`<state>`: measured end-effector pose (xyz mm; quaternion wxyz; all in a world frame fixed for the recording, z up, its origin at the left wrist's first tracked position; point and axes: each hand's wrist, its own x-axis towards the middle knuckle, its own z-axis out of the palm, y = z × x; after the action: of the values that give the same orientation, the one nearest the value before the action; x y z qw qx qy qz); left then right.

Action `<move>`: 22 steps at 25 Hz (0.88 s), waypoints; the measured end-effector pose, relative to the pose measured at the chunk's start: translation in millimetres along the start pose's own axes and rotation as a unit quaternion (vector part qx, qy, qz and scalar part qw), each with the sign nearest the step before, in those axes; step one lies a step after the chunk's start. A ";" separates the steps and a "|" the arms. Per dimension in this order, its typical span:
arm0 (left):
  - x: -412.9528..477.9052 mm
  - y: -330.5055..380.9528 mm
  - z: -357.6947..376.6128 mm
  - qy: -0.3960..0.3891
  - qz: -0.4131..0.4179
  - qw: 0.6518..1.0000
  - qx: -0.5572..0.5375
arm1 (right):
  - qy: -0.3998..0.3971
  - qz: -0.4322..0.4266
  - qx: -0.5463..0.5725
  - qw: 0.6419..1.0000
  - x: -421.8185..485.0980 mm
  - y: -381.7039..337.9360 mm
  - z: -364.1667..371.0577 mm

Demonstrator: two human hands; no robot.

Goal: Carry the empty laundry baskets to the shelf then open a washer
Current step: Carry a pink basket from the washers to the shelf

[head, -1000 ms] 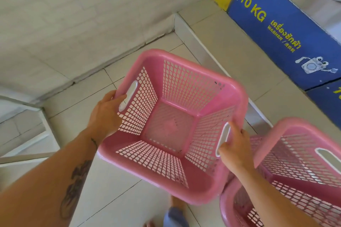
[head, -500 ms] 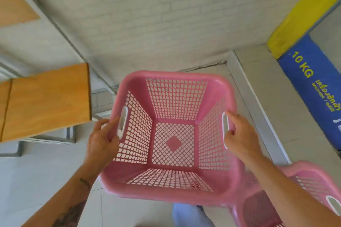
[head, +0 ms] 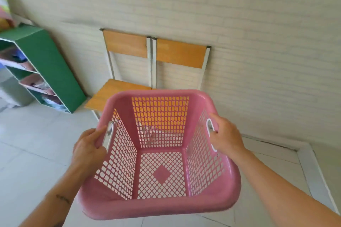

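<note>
Head view looks straight down into a pink laundry basket (head: 160, 206), held up off the floor between both forearms and empty inside — only its lattice bottom with a solid diamond in the middle shows; the left hand (head: 88, 150) is wrapped around the left rim, fingers curled at the white handle slot (head: 108, 135), thumb lying along the top edge; the right hand (head: 226, 137) clamps the opposite rim the same way, fingers hooked into the white slot on that side; a small tattoo sits on the left forearm near the wrist. Under the basket runs a pale tiled floor (head: 27, 153), with a raised white kerb (head: 313, 177) cutting across at the right. Just beyond the basket's far wall — partly seen through its mesh — stand two chairs (head: 127, 64) side by side, orange-wood seats and backrests on white metal frames, backs against a cream brick-pattern wall (head: 258, 42). Further off to the left, a green shelf unit (head: 53, 72) stands against that wall, its compartments holding blurred items I can't make out.
</note>
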<state>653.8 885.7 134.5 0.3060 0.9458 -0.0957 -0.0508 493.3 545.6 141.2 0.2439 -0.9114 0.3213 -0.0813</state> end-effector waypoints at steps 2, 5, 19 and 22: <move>9.7 -49.6 -63.7 0.000 -0.032 0.999 0.032 | -0.019 -0.043 -0.005 0.999 5.0 -78.8 29.8; 17.4 -115.4 -142.9 0.016 -0.075 0.994 0.074 | -0.056 -0.100 -0.002 0.993 8.5 -177.9 69.1; 133.0 -331.0 -289.5 0.151 -0.219 0.955 0.132 | -0.195 -0.250 0.041 0.947 102.2 -499.4 255.4; 196.2 -351.6 -302.0 0.155 -0.227 0.953 0.131 | -0.211 -0.240 0.053 0.946 153.4 -545.9 285.1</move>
<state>944.9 1295.3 164.1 0.1712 0.9706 0.1644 0.0408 998.1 929.8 163.7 0.3270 -0.9437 0.0292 0.0402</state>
